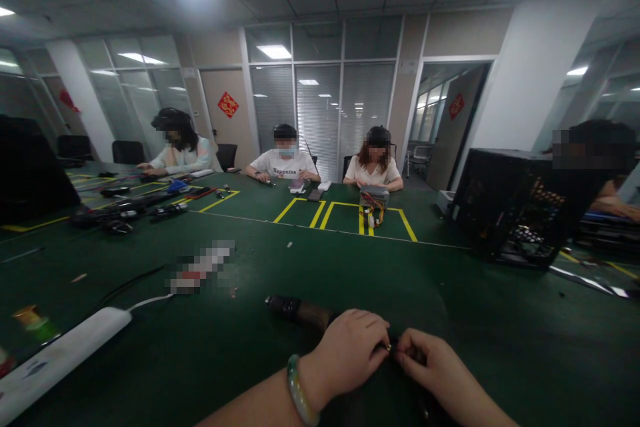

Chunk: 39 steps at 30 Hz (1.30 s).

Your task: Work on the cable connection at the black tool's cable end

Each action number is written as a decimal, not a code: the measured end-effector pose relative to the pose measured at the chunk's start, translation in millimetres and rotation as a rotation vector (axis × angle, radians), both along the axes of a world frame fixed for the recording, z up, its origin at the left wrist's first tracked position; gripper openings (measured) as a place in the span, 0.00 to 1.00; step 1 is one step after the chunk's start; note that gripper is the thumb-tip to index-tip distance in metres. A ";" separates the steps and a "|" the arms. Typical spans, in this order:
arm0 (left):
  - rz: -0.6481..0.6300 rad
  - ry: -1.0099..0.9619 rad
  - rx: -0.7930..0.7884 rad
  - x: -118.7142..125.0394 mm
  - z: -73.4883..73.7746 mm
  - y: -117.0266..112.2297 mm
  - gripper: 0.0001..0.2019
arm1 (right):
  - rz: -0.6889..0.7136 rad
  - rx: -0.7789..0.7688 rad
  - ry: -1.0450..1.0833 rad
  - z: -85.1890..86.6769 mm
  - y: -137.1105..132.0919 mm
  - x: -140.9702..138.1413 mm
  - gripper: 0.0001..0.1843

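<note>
Two hands meet at the near table edge: the left hand (pixel 350 347), a green bangle on its wrist, and the right hand (pixel 430 363) pinch a small brass-coloured part (pixel 389 347) between their fingertips. A dark cylindrical tool (pixel 300 311) lies just beyond the left knuckles, on the green table mat (pixel 350 260). Farther right stands a black open computer case (pixel 515 207).

The white T-shirt (pixel 284 165) of a seated person reads roughly "Happains".

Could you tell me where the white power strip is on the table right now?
In the head view, the white power strip lies at the table's near left corner, left of the left hand.
</note>
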<state>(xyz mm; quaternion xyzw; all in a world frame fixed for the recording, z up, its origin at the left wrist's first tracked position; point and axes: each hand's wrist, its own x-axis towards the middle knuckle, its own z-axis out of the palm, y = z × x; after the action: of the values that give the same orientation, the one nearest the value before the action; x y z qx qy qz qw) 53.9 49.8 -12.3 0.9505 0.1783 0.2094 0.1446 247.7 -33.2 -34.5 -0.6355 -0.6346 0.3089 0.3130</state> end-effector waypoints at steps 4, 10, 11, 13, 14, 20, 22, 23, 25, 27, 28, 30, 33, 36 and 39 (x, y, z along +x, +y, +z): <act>-0.016 -0.007 0.014 0.7 -3.8 1.4 0.05 | -0.004 0.009 -0.002 -3.7 1.3 -1.3 0.07; -0.014 -0.005 0.035 1.6 -7.2 0.8 0.04 | -0.024 0.019 -0.007 -0.2 -1.7 -7.4 0.07; -0.014 -0.004 0.036 1.7 -7.2 0.5 0.04 | -0.039 0.029 -0.025 0.4 -2.2 -8.6 0.07; -0.008 -0.004 0.036 2.0 -6.9 -0.2 0.05 | -0.073 0.056 -0.061 1.2 -2.8 -11.1 0.07; -0.002 -0.002 0.036 2.2 -6.7 -0.5 0.05 | -0.092 0.073 -0.079 1.4 -2.9 -12.3 0.07; 0.038 -0.005 0.028 3.8 -8.2 -1.1 0.04 | -0.150 0.104 -0.108 3.5 -1.6 -16.8 0.07; 0.041 -0.013 0.020 3.8 -8.6 -1.1 0.04 | -0.148 0.090 -0.093 3.7 -1.3 -16.4 0.08; 0.044 -0.015 0.016 3.7 -8.5 -1.2 0.04 | -0.145 0.082 -0.082 3.5 -1.3 -15.7 0.08; 0.051 -0.013 0.008 3.5 -7.7 -1.7 0.04 | -0.138 0.065 -0.058 2.0 -1.3 -13.9 0.08; 0.055 -0.007 0.000 3.4 -6.3 -2.4 0.04 | -0.133 0.042 -0.039 -0.1 -1.6 -11.7 0.07; 0.055 -0.004 -0.004 3.5 -5.6 -2.9 0.04 | -0.134 0.029 -0.036 -1.2 -2.0 -10.8 0.06; 0.056 -0.001 -0.012 3.7 -4.5 -3.6 0.04 | -0.139 0.012 -0.041 -2.9 -3.1 -9.6 0.05; 0.063 -0.003 -0.016 4.2 -4.6 -3.9 0.04 | -0.149 0.021 -0.040 -4.0 -5.1 -10.2 0.05; 0.059 -0.012 -0.013 4.8 -6.8 -2.6 0.04 | -0.169 0.048 -0.018 -5.3 -5.2 -12.3 0.05; 0.060 -0.021 -0.008 5.9 -9.2 -0.6 0.05 | -0.208 0.082 0.003 -8.0 -2.5 -13.3 0.06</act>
<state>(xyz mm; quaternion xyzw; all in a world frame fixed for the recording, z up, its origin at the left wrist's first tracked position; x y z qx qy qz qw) 59.8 49.2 -21.5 0.9419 0.2061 0.2227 0.1437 234.4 -35.6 -42.6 -0.6841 -0.5770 0.2495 0.3699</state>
